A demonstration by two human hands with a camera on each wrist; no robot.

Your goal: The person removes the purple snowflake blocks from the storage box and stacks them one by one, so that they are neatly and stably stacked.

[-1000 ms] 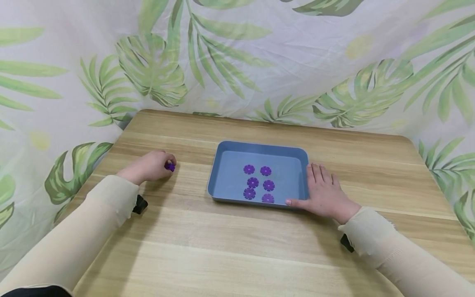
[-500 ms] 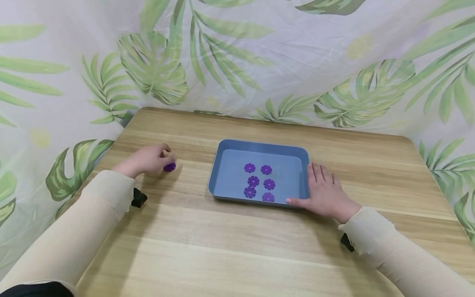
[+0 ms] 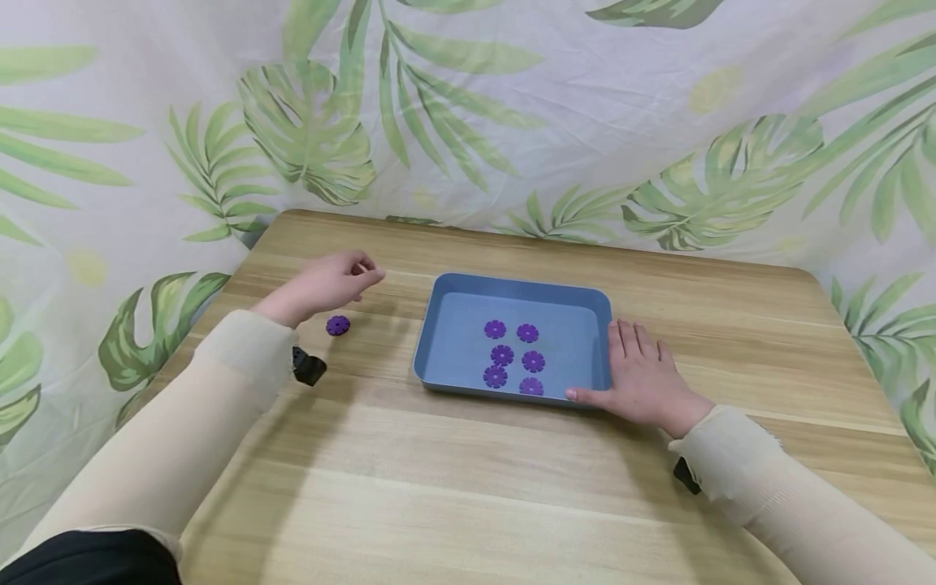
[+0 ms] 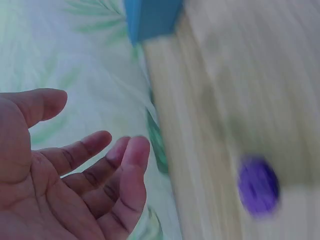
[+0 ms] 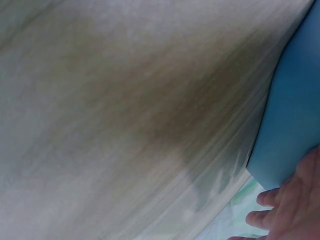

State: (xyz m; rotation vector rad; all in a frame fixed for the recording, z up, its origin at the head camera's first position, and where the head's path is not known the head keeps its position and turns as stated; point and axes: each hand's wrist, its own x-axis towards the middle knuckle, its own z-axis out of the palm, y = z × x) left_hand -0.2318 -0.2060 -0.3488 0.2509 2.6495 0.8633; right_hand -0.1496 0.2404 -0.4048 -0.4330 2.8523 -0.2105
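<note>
My left hand (image 3: 327,284) hovers over the table left of the tray, fingers loosely bent and holding nothing; the left wrist view shows the same hand (image 4: 95,175) with its fingers apart. Just below it on the wood lies a purple notched disc piece (image 3: 338,326), blurred in the left wrist view as a purple shape (image 4: 258,186). My right hand (image 3: 647,378) rests against the right side of the blue tray (image 3: 453,382), thumb on the near rim. Several purple flower-shaped discs (image 3: 533,361) lie flat inside the tray.
The wooden table (image 3: 439,487) reaches back to a leaf-patterned cloth (image 3: 468,106) hanging behind and beside it. Under my left wrist sits a small black device (image 3: 309,367), and another (image 3: 686,475) is under the right wrist.
My left hand has let go of the purple piece, which stays on the table, and has moved up and to the right. The right hand and tray have not moved.
</note>
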